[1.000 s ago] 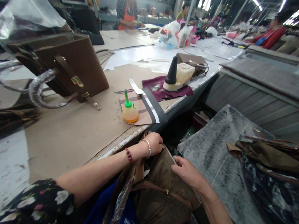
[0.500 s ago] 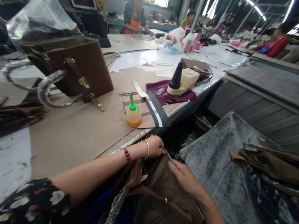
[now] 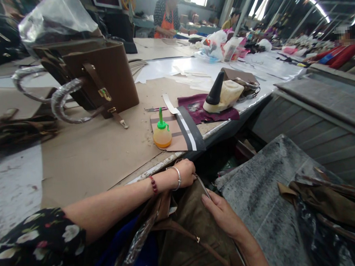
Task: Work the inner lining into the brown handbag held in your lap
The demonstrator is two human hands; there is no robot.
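A brown handbag (image 3: pixel 187 222) lies across my lap below the table edge, its brown strap with a small metal fitting hanging over the dull brown fabric. My left hand (image 3: pixel 186 172) is closed at the far end of the bag's thin edge; its fingertips are hidden. Lower and to the right, my right hand (image 3: pixel 220 210) pinches the same edge, thumb on top. Between the two hands the edge (image 3: pixel 202 182) runs as a narrow curved band. Near my left forearm a plastic-wrapped handle (image 3: pixel 139 243) belongs to the bag.
On the table stand a brown handbag with wrapped handles (image 3: pixel 102 81), a green-capped squeeze bottle (image 3: pixel 162 136) and a black cone-tipped container (image 3: pixel 215 92) on purple cloth (image 3: pixel 189 108). Right of me, a grey board (image 3: pixel 259 184) adjoins more bag pieces (image 3: pixel 335 203). A co-worker (image 3: pixel 166 19) stands across.
The whole view has shifted slightly, so the table things appear a little further right. Both hands keep their hold on the bag's edge with hardly any movement.
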